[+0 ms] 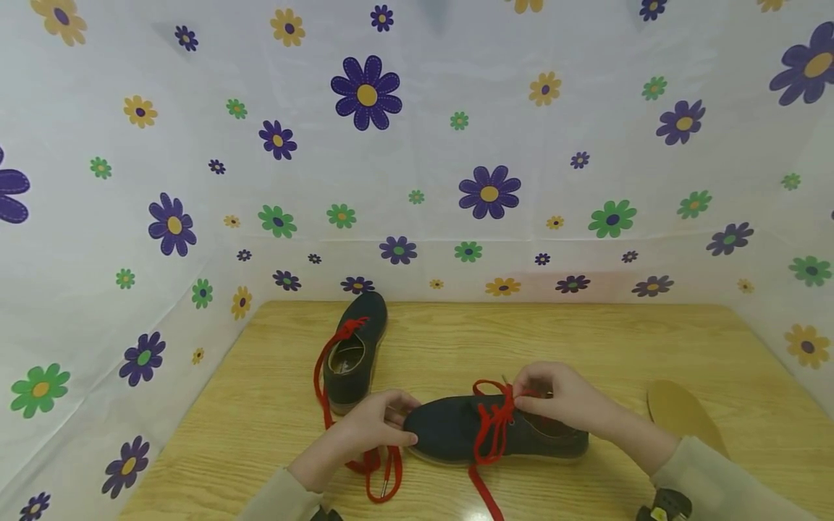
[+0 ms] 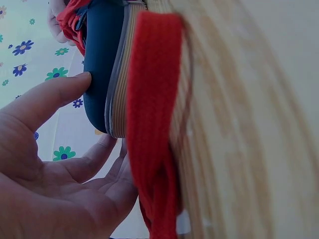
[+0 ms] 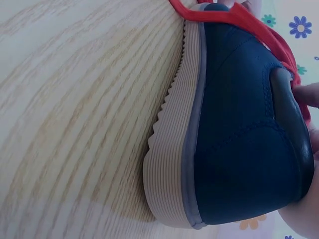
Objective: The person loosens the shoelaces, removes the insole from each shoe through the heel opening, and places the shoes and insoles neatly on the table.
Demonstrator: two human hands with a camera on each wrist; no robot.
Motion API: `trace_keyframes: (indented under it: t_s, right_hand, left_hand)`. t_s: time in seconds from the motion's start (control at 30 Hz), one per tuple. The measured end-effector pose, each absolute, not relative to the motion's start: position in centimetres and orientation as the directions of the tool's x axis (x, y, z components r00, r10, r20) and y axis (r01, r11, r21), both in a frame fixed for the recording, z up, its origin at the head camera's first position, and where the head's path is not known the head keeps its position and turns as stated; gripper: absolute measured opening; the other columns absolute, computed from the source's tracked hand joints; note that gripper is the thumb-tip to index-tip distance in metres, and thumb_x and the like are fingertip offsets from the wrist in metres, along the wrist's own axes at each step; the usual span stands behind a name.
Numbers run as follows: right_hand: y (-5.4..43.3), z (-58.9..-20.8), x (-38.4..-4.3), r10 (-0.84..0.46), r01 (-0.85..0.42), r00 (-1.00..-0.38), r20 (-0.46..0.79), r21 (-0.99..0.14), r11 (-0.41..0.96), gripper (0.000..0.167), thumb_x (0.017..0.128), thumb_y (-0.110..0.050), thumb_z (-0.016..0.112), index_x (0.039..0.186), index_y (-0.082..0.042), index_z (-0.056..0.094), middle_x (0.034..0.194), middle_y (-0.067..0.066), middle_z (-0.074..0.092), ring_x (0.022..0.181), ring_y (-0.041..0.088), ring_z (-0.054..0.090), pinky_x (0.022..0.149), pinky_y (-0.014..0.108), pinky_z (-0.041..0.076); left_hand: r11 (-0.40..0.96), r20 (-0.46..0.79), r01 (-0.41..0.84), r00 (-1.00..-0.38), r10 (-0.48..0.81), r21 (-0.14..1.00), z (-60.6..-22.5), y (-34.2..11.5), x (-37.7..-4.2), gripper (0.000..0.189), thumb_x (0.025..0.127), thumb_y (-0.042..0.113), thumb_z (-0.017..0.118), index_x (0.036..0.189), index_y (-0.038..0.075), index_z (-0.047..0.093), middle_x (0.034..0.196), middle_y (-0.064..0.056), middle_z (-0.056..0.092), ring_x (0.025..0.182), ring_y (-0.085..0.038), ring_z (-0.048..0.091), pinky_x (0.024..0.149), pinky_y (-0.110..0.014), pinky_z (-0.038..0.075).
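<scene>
Fingers of the left hand [image 1: 374,423] are holding the toe of the near dark shoe [image 1: 443,430], thumb on its upper, while the right hand [image 1: 563,394] is pinching the red lace [image 1: 500,416] by the opening. That shoe is resting sole-down on the table [image 1: 260,434], toe pointing left, with one lace length trailing toward the front edge. Behind the left hand, the second shoe [image 1: 368,315] is standing, its own red lace [image 1: 319,376] looping down beside that hand. Right of the right hand, a flat tan oval piece [image 1: 684,412] is lying partly behind the forearm. Flowered cloth [image 1: 417,145] is hanging behind everything.
</scene>
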State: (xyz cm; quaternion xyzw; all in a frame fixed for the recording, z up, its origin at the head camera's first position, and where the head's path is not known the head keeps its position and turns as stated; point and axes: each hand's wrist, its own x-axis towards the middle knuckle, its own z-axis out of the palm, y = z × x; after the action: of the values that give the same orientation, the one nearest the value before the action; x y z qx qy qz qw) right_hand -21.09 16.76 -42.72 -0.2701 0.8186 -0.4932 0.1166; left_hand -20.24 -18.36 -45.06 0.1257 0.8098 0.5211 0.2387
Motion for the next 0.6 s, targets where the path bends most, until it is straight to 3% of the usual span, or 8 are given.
trace_keyframes:
  t_s: [0.17, 0.33, 0.6]
  right_hand:
    - [16.61, -42.82, -21.13, -0.514, -0.269, -0.857, 0.044, -0.888, 0.373, 0.01, 0.102, -0.01, 0.068, 0.098, -0.001, 0.069, 0.097, 0.003, 0.068, 0.086, 0.005, 0.058, 0.076, 0.023, 0.049]
    - [16.92, -43.04, -21.2, -0.438, -0.146, -0.899, 0.011, -0.95, 0.277, 0.013, 0.103, -0.01, 0.062, 0.101, 0.003, 0.065, 0.098, 0.001, 0.067, 0.091, 0.009, 0.06, 0.083, 0.026, 0.051]
    - [17.28, -42.77, -21.06, -0.362, -0.021, -0.931, -0.038, -0.987, 0.158, 0.01, 0.103, -0.011, 0.059, 0.094, -0.01, 0.063, 0.089, -0.007, 0.056, 0.083, 0.011, 0.054, 0.079, 0.028, 0.048]
  left_hand:
    - [0.427, -0.253, -0.042, -0.856, 0.451, 0.903, -45.11, -18.37, -20.22, 0.05, 0.087, 0.0, 0.082, 0.133, -0.005, 0.064, 0.122, -0.017, 0.071, 0.105, -0.022, 0.072, 0.09, -0.037, 0.062]
    - [0.421, -0.249, -0.041, -0.857, 0.452, 0.906, -45.21, -18.37, -20.26, 0.049, 0.087, -0.001, 0.082, 0.133, -0.005, 0.065, 0.121, -0.017, 0.071, 0.104, -0.022, 0.072, 0.09, -0.037, 0.062]
    - [0.426, -0.253, -0.044, -0.859, 0.446, 0.903, -45.29, -18.41, -20.31, 0.05, 0.087, 0.0, 0.082, 0.133, -0.004, 0.065, 0.123, -0.017, 0.071, 0.105, -0.022, 0.072, 0.091, -0.038, 0.062]
